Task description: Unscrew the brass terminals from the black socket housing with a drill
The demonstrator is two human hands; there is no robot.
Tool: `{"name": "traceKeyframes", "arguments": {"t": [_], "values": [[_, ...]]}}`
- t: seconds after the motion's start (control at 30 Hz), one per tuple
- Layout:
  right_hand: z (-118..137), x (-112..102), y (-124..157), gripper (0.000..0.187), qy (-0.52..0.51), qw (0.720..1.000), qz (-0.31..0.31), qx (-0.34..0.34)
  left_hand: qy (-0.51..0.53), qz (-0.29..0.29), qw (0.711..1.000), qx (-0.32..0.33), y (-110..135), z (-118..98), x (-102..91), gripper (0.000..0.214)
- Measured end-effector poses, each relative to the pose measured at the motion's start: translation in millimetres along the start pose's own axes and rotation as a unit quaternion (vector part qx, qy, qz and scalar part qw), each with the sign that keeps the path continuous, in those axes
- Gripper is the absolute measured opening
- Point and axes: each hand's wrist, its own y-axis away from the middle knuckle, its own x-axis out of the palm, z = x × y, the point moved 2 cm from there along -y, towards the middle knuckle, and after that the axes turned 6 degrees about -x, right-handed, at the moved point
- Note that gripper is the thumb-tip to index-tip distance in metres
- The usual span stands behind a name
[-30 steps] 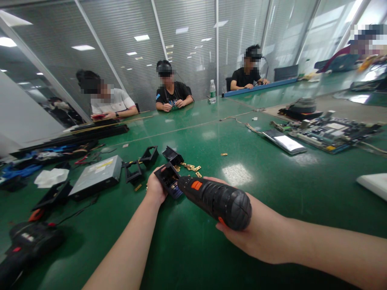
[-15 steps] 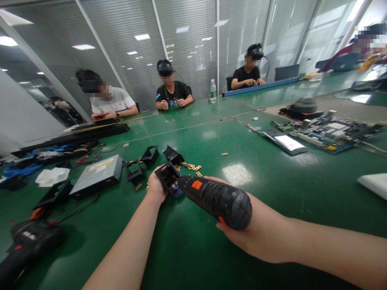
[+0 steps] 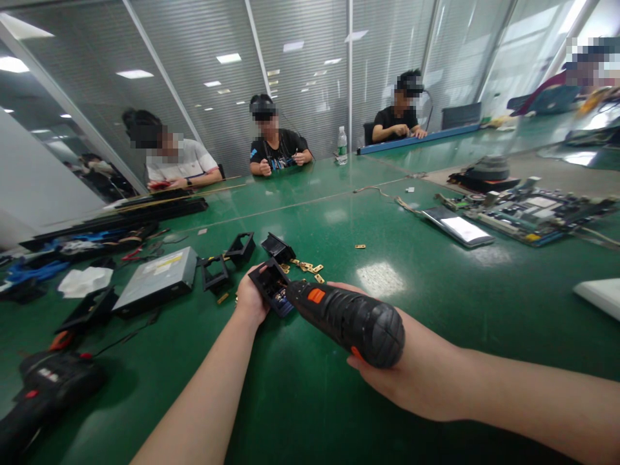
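My left hand (image 3: 251,300) is closed around the side of a black plastic housing (image 3: 265,282), whose open side faces up toward me. Inside it, small parts show in the shadow. In my right hand (image 3: 411,361) is a black cordless screwdriver (image 3: 346,323) with an orange switch, gripped from its far side. Its nose reaches the housing's near right edge; the bit's tip is hidden. Just behind the housing lie several small brass plates (image 3: 306,266). Similar black frames (image 3: 214,274) stand to the left, and another black housing (image 3: 278,247) sits behind.
At left lie a silver disc drive (image 3: 157,281), a second power tool (image 3: 53,381) and white tissue (image 3: 84,283). A phone-like slab (image 3: 458,227) and a circuit board (image 3: 540,210) are at right. A bottle (image 3: 341,146) stands at the far edge, where several people sit.
My hands, the housing and the screwdriver stay almost in place. Across the table, the middle person's hand has shifted slightly, and the hands of the person in black further right have moved apart.
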Motion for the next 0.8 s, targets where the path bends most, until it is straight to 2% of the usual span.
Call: {"name": "traceKeyframes", "arguments": {"t": [0.23, 0.57, 0.8], "values": [[1.7, -0.7, 1.5, 0.081, 0.001, 1.0, 0.002, -0.003, -0.009, 0.013, 1.0, -0.006, -2.1, 0.2, -1.2, 0.017], [0.8, -0.5, -0.7, 0.082, 0.013, 1.0, 0.007, -0.004, 0.005, -0.015, 1.0, -0.007, 2.0, -0.9, 2.2, 0.019], [0.9, -0.1, 1.3, 0.085, 0.005, 1.0, -0.001, -0.003, 0.004, 0.005, 1.0, -0.004, -1.3, 0.7, -0.9, 0.016]]}}
